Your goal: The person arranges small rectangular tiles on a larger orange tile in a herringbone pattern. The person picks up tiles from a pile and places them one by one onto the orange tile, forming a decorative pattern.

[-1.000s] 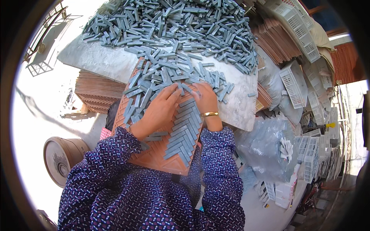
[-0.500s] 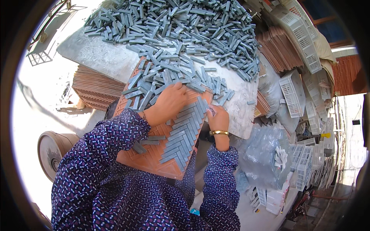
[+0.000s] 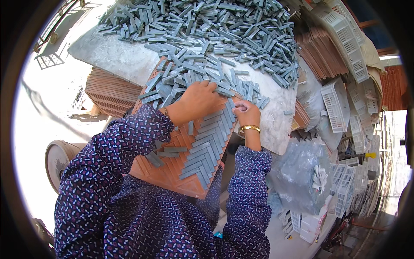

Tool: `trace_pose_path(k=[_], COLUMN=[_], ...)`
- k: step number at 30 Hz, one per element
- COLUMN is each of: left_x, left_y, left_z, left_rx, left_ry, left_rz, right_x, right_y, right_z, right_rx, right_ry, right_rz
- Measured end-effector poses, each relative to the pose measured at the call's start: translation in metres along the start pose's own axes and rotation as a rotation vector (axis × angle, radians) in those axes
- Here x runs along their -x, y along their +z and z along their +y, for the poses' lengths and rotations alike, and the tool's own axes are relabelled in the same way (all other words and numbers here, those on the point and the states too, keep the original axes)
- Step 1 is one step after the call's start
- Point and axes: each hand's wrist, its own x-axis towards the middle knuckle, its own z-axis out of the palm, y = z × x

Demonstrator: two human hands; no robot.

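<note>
An orange-brown grooved tray (image 3: 172,181) lies tilted before me, its far end on the table. Along its right side, grey stone strips (image 3: 203,153) are set in a herringbone pattern. Loose strips (image 3: 172,86) are heaped over its far end, and a few (image 3: 171,149) rest on the left part. My left hand (image 3: 200,99) is closed, fingers curled down at the near side of that heap; whatever they hold is hidden. At the tray's right edge, my right hand (image 3: 247,113) is closed in a pinch by the top of the pattern. What it pinches cannot be made out.
A big pile of grey strips (image 3: 207,26) covers the back of the whitish table (image 3: 116,54). Stacked brown trays (image 3: 110,90) stand at left, more (image 3: 321,52) at back right. White plastic crates (image 3: 335,105) and a plastic-wrapped bundle (image 3: 299,172) are on the right. A round bucket (image 3: 60,164) stands left.
My right hand has moved up along the tray's right edge, toward the far end of the herringbone rows. My left hand stays closed by the loose heap. The whole view has shifted slightly.
</note>
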Motion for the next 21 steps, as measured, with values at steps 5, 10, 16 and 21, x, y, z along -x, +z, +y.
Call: trace_pose_path(k=[5, 10, 16, 21], left_x=[0.005, 0.012, 0.01, 0.005], left_y=[0.009, 0.011, 0.018, 0.009], left_z=[0.005, -0.005, -0.013, -0.006], left_rx=[-0.006, 0.106, 0.05, 0.157], left_ry=[0.017, 0.04, 0.117, 0.189], left_rz=[0.028, 0.1, 0.141, 0.468], right_x=[-0.007, 0.004, 0.027, 0.013], right_y=[-0.004, -0.008, 0.008, -0.002], right_z=[0.01, -0.001, -0.002, -0.003], right_rx=[-0.002, 0.104, 0.175, 0.095], right_ry=[-0.055, -0.162, -0.374, -0.331], right_rz=[-0.048, -0.048, 0.236, 0.04])
